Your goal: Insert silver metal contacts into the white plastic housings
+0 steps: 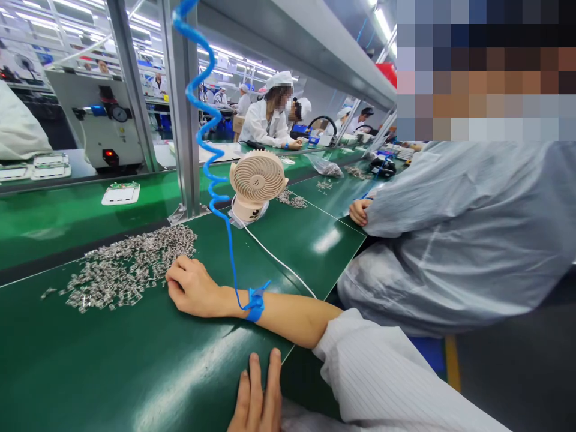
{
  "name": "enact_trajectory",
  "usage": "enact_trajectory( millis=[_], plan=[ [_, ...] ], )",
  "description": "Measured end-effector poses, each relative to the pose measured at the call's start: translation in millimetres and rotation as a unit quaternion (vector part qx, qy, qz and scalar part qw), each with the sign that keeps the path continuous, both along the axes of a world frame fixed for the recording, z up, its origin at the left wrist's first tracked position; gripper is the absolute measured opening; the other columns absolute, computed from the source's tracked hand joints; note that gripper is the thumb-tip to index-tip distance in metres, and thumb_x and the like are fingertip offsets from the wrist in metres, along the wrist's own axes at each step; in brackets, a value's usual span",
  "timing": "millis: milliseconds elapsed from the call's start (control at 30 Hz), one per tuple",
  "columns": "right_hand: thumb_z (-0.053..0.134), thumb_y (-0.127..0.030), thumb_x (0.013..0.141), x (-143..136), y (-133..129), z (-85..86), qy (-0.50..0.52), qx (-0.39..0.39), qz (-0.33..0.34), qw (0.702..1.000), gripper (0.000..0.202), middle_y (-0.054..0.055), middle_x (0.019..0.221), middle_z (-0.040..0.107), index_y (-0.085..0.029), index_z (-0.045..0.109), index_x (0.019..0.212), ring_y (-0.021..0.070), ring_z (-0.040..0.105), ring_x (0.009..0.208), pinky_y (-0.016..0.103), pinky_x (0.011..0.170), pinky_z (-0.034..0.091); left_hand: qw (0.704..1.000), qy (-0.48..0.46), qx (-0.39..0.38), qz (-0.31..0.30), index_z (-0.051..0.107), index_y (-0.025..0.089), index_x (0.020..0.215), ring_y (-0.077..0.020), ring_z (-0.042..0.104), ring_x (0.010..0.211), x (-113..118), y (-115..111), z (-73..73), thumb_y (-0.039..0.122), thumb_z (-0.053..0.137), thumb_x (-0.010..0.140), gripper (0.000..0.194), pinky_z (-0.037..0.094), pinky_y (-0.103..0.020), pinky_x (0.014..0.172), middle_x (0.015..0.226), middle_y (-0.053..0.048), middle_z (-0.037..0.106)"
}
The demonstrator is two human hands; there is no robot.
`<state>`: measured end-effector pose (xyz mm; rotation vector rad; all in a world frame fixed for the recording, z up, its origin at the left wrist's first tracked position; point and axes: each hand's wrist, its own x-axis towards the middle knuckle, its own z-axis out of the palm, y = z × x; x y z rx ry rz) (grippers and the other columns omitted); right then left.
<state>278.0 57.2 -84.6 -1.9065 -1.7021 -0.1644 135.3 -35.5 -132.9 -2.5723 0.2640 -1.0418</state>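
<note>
My right hand rests at the right edge of a heap of small silvery metal parts on the green table. Its fingers are curled and pressed together; whether anything is between them is hidden. Round that wrist sits a blue strap, joined to a coiled blue cord. Lower in the view, my left hand lies near the table's edge with its visible fingers stretched and slightly apart, nothing seen under them.
A beige fan with a white cable stands beyond my right hand, near a metal post. A white casing lies on the green strip behind. At the right sits a person in a pale coat, one hand at the table edge.
</note>
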Motion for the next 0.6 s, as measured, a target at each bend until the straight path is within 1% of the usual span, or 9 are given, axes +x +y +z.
enact_trajectory(
  millis=[100,200,300,367,467,600],
  plan=[
    [0.044,-0.015,0.081,-3,-3,5.8,-0.001,-0.060,-0.044,0.997,0.012,0.002,0.077,0.056,-0.018,0.055,0.078,0.0146,0.051,0.068,0.028,0.064,0.039,1.000,-0.002,0.002,-0.001,0.066,0.020,0.097,-0.0247,0.057,0.098,0,1,0.8,0.031,0.054,0.078,0.025,0.039,-0.034,0.084,0.119,-0.003,0.060],
    [0.044,-0.015,0.081,-3,-3,8.2,0.011,-0.091,-0.061,0.994,0.011,0.003,0.082,0.056,-0.018,0.054,0.079,0.0156,0.052,0.070,0.029,0.064,0.038,1.000,-0.002,0.005,0.000,0.066,0.019,0.097,-0.0252,0.057,0.098,0,0,0.8,0.031,0.052,0.079,0.026,0.039,-0.034,0.085,0.119,-0.003,0.060],
    [0.045,-0.013,0.079,-1,-1,6.7,0.028,-0.078,-0.051,0.995,0.009,0.006,0.091,0.055,-0.017,0.054,0.078,0.0165,0.054,0.081,0.028,0.069,0.040,1.000,0.001,0.007,0.001,0.066,0.019,0.097,-0.0254,0.056,0.098,0,0,0.2,0.030,0.050,0.080,0.026,0.038,-0.034,0.085,0.119,-0.003,0.060],
    [0.046,-0.012,0.079,0,0,4.3,0.038,-0.061,-0.037,0.997,0.010,0.008,0.095,0.054,-0.016,0.054,0.077,0.0163,0.053,0.084,0.028,0.071,0.041,1.000,0.000,0.005,0.000,0.067,0.020,0.096,-0.0253,0.056,0.098,1,0,-0.4,0.030,0.050,0.079,0.025,0.038,-0.034,0.085,0.119,-0.003,0.060],
    [0.044,-0.011,0.079,2,1,0.7,0.044,-0.042,-0.018,0.998,0.011,0.009,0.095,0.054,-0.016,0.054,0.077,0.0151,0.053,0.082,0.027,0.072,0.042,1.000,-0.001,0.001,-0.001,0.066,0.020,0.096,-0.0252,0.056,0.098,0,0,-1.4,0.029,0.051,0.079,0.025,0.038,-0.034,0.085,0.119,-0.003,0.060],
    [0.043,-0.011,0.080,2,1,-2.0,0.037,-0.017,0.006,0.999,0.012,0.007,0.090,0.054,-0.017,0.053,0.075,0.0143,0.052,0.079,0.026,0.071,0.042,1.000,-0.004,-0.008,0.000,0.067,0.020,0.095,-0.0249,0.057,0.097,0,0,-1.1,0.029,0.051,0.078,0.025,0.038,-0.034,0.084,0.118,-0.003,0.061]
  ],
)
